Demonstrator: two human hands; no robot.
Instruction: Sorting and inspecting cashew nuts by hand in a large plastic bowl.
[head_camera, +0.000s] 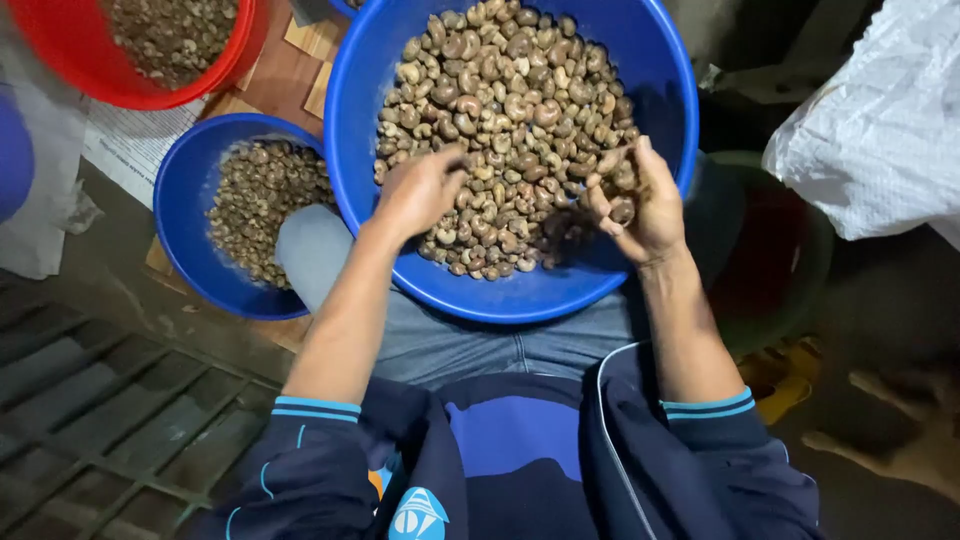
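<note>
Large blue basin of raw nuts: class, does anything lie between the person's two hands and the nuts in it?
Nothing visible. The left hand rests palm-down on the nuts inside the large blue basin; the right hand is cupped around a few at the heap's edge.

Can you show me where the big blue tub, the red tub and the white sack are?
Big blue tub (672, 120): head view, bare inner wall at right.
Red tub (60, 60): head view, left inner wall.
White sack (880, 130): head view, middle of its crumpled side.

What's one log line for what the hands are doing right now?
left hand: in nuts | right hand: holding nuts | big round blue plastic tub: on lap
</note>
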